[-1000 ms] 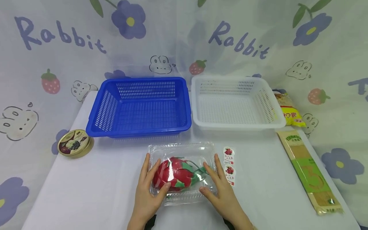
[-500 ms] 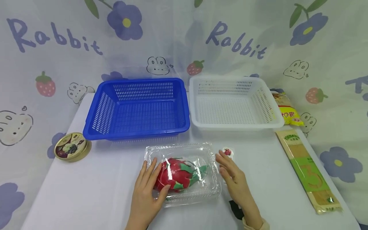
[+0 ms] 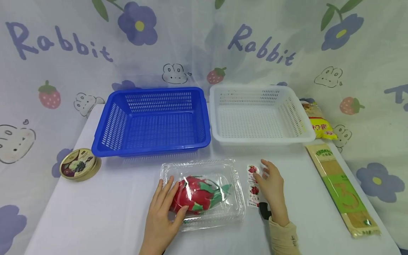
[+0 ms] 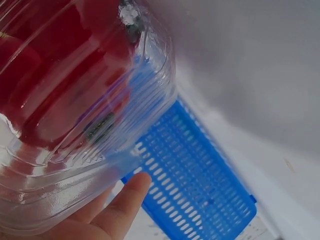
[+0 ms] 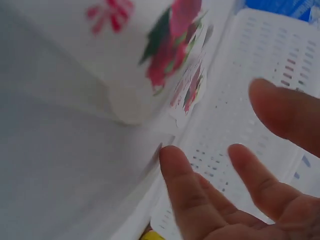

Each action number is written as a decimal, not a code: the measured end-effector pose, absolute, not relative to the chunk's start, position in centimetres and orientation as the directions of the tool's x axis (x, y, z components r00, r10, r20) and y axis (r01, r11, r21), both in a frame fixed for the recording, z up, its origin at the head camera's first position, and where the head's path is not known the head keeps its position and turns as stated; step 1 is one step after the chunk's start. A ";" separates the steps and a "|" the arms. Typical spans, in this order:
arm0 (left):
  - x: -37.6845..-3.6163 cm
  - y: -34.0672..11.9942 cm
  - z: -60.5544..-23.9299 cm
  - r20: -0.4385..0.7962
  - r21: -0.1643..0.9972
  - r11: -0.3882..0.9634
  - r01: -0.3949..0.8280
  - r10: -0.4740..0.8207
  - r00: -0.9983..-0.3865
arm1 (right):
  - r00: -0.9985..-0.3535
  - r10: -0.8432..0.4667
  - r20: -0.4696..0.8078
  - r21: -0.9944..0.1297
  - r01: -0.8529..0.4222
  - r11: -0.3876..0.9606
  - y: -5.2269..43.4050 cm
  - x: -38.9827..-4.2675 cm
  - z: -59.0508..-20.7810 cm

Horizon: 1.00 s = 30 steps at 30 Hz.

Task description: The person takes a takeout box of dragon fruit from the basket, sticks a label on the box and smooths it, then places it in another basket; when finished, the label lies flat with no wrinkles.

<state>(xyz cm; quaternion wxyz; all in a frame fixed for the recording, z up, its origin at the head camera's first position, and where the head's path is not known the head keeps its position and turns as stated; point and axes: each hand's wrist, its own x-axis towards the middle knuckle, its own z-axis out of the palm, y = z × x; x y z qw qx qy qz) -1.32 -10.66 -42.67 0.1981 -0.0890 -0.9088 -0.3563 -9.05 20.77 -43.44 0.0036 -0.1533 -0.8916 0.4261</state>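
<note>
A clear plastic clamshell box [image 3: 234, 209] lies in front of me with a red and green dragon fruit [image 3: 196, 196] inside. My left hand [image 3: 160, 219] rests on its left side, fingers spread over the lid edge. In the left wrist view, fingers [image 4: 125, 202] show beside the clear plastic. Right of the box lies a strip of white stickers [image 3: 254, 193] with red fruit prints. Over the strip's right edge hovers my right hand [image 3: 272, 186], fingers loosely bent and apart. The right wrist view shows the printed stickers [image 5: 190, 92] just beyond the fingertips, nothing between thumb and fingers.
Behind the box stand a blue basket [image 3: 149, 145] and a white basket [image 3: 264, 140], side by side. A round gold tin [image 3: 79, 164] sits at the left. On the right lie a noodle pack [image 3: 342, 191] and a yellow bag [image 3: 322, 127].
My right hand has left the box's right side and moved right to the sticker strip, uncovering most of it. My left hand has stayed on the box, its fingers shifted slightly.
</note>
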 end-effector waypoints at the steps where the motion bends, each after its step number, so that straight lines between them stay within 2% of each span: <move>1: -1.3 -10.6 -42.7 0.422 0.616 0.728 0.303 0.021 -0.907 | -0.951 0.278 -0.136 -0.740 0.284 0.609 20.9 -9.2 -43.5; 8: -1.2 -10.8 -42.7 0.422 0.610 0.733 0.302 0.022 -0.906 | -0.942 0.285 -0.176 -0.617 0.331 0.714 20.7 -9.2 -43.5; 18: -1.1 -11.0 -42.9 0.433 0.605 0.736 0.303 0.015 -0.901 | -0.947 0.298 -0.115 -0.560 0.310 0.768 19.9 -9.0 -43.5; 27: -1.1 -11.0 -42.8 0.444 0.605 0.730 0.318 0.022 -0.896 | -0.939 0.210 -0.273 -0.602 0.337 0.724 22.5 -9.0 -44.4; 30: -1.1 -11.0 -42.7 0.445 0.607 0.726 0.323 0.027 -0.895 | -0.933 0.155 -0.324 -0.677 0.343 0.652 23.3 -9.1 -44.4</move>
